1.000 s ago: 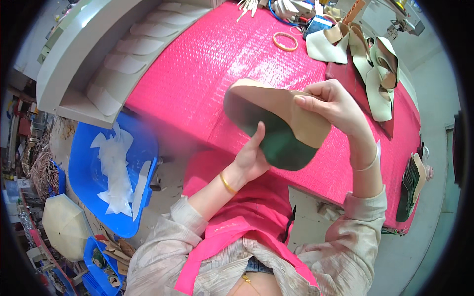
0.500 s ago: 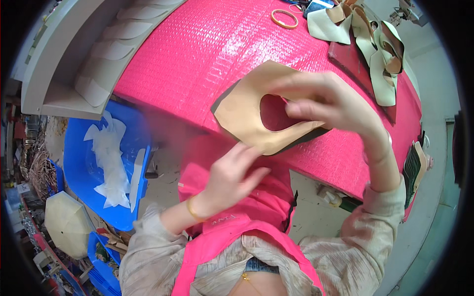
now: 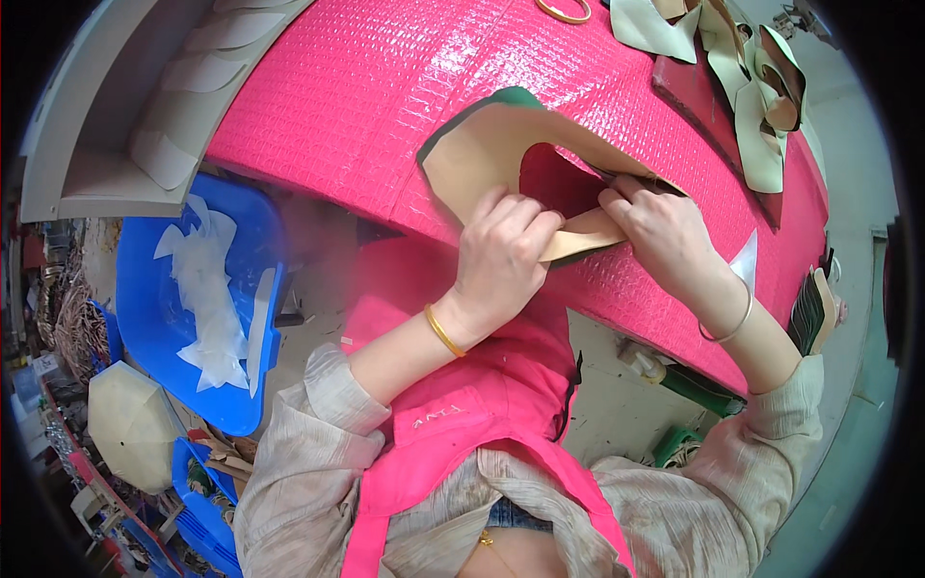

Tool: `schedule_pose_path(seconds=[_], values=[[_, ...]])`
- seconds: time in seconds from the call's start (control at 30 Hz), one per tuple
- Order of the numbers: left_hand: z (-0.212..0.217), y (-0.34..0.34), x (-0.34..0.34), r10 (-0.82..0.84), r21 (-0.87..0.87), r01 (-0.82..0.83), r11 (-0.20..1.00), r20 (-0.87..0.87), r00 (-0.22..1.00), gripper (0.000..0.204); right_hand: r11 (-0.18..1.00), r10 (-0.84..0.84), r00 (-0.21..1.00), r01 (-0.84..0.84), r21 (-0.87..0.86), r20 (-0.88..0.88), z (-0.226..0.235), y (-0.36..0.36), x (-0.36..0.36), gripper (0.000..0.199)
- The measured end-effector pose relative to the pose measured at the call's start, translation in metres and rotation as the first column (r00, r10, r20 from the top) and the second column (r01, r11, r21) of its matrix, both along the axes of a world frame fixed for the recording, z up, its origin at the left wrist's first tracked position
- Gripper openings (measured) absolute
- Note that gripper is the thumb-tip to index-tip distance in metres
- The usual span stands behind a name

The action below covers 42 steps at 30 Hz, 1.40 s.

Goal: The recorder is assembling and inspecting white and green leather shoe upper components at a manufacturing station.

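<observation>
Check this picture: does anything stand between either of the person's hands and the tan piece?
Nothing visible does: the left hand and right hand both already grip the tan piece beside its opening.

A bright pink apron [image 3: 520, 395] is covering the front, with pale letters [image 3: 445, 412] showing on it. A wrinkly beige shirt [image 3: 434, 506] is peeking out, its sleeves [image 3: 337, 414] sitting rolled up. A yellow bangle [image 3: 444, 333] is circling the left wrist [image 3: 466, 316], a thin silvery bangle [image 3: 737, 328] the right wrist [image 3: 718, 294]. A gold necklace [image 3: 486, 540] is hanging near blue cloth [image 3: 518, 515], maybe denim.
</observation>
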State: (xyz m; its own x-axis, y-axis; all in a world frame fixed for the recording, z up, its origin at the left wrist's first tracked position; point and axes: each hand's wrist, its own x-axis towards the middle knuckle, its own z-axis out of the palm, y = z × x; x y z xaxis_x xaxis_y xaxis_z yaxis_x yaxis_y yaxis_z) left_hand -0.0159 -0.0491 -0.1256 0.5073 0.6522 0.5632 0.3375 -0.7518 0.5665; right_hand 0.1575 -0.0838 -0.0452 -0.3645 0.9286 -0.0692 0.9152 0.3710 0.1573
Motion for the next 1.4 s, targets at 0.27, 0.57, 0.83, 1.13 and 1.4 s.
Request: schedule_pose_path(seconds=[0.27,0.57,0.83,1.13,1.4], values=[[0.019,0.030,0.006,0.051,0.269,-0.011,0.963,-0.140,0.989,0.005,0.959,0.003,0.997,0.018,0.283,-0.072,-0.008,0.003,0.014,0.010],[-0.003,0.068,0.004,0.071,0.820,0.443,0.363,-0.498,0.864,0.012,0.827,0.166,0.966,-0.028,0.561,-0.197,-0.096,0.000,0.022,0.020],[-0.017,0.028,-0.001,0.110,0.231,-0.034,0.972,-0.321,0.941,0.009,0.985,-0.130,0.948,0.156,0.069,-0.291,-0.072,-0.001,0.001,0.016],[-0.009,0.043,0.009,0.064,-0.209,-0.148,0.966,-0.363,0.929,0.019,0.828,-0.380,0.865,0.160,-0.537,-0.329,-0.041,0.068,0.017,0.020],[-0.007,0.049,0.012,0.016,-0.259,-0.154,0.954,-0.468,0.884,0.025,0.842,-0.363,0.899,0.204,-0.499,-0.246,-0.039,0.071,0.004,0.025]])
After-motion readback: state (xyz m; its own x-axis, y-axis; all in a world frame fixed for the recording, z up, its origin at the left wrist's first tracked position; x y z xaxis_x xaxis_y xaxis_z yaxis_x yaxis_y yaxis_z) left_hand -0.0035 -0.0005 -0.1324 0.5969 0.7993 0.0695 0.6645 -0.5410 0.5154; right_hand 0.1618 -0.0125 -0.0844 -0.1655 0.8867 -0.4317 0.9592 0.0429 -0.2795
